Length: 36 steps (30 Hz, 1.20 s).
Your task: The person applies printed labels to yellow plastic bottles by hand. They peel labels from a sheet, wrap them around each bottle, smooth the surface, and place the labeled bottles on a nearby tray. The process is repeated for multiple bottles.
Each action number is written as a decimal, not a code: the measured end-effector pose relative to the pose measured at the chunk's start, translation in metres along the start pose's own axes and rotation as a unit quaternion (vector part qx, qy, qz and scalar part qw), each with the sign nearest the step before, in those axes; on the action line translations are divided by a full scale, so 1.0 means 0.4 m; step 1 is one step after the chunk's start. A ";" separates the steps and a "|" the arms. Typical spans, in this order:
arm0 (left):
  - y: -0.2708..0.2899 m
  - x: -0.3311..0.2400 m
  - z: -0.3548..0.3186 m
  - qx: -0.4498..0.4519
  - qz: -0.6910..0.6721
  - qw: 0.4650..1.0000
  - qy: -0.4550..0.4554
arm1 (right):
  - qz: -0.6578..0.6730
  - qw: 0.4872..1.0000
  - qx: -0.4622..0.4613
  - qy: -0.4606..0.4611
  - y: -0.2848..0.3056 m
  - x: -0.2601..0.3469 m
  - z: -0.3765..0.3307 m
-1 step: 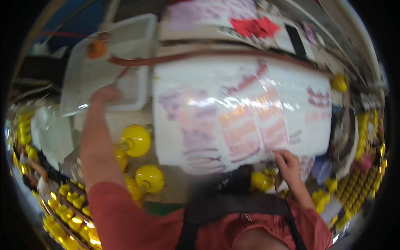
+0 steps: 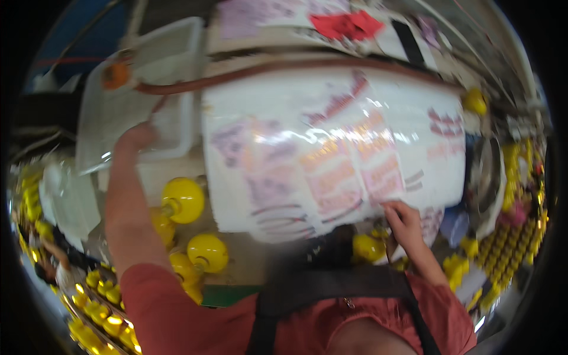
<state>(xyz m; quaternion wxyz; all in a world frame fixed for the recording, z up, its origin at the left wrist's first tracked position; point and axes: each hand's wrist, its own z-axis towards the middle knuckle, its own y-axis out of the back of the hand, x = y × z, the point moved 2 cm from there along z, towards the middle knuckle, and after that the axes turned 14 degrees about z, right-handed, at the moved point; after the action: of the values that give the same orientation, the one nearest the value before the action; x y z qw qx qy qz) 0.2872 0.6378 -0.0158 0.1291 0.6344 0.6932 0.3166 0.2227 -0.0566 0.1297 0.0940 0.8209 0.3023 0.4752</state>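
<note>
The left hand (image 2: 137,137) is stretched far forward, over the near end of a translucent plastic bin (image 2: 190,112); it is blurred, and whether its fingers are open or closed cannot be told. Just beyond its fingertips runs a thin reddish-brown strip (image 2: 158,105), though a grip on it cannot be made out. Farther ahead of that hand and slightly to its left is an orange round object (image 2: 116,76), from which a long brown hose-like band (image 2: 284,66) curves away to the right. The right hand (image 2: 405,222) is at the near edge of a glossy white work surface (image 2: 408,97), its fingers bent and the tips of thumb and forefinger close to that edge; whether they pinch anything cannot be told. Directly ahead of this hand, orange-and-pink printed sheets (image 2: 381,177) lie on the work surface, with purple patterned sheets (image 2: 269,177) farther to its left. A yellow globe (image 2: 368,248) sits just to the right hand's near left, and a blue-violet container (image 2: 454,228) to its right. Two more shiny yellow globes (image 2: 183,201) are nearer the body than the left hand, right of its forearm. Well ahead of the right hand lies a crumpled red cloth (image 2: 346,25).
</note>
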 end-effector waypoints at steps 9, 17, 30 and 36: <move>-0.075 0.139 0.127 -0.065 -0.323 0.933 0.147 | 0.070 0.995 0.041 0.050 -0.018 -0.005 0.004; 0.050 0.160 -0.116 -0.269 -0.426 0.847 0.171 | 0.078 0.993 0.047 0.069 -0.006 -0.029 -0.006; 0.271 -0.207 -0.793 -0.421 -0.541 0.726 -0.064 | 0.096 0.961 0.157 0.207 -0.072 0.079 0.039; 0.417 -0.500 -0.916 -0.321 -0.433 0.772 -0.336 | 0.168 0.895 0.149 0.386 -0.139 0.275 0.141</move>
<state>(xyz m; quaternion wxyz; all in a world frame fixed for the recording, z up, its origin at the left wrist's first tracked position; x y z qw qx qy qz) 0.2401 0.3437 0.3209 0.6736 0.2543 0.6651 0.1979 0.2875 0.0596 0.1547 -0.2348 0.6156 0.2392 0.7133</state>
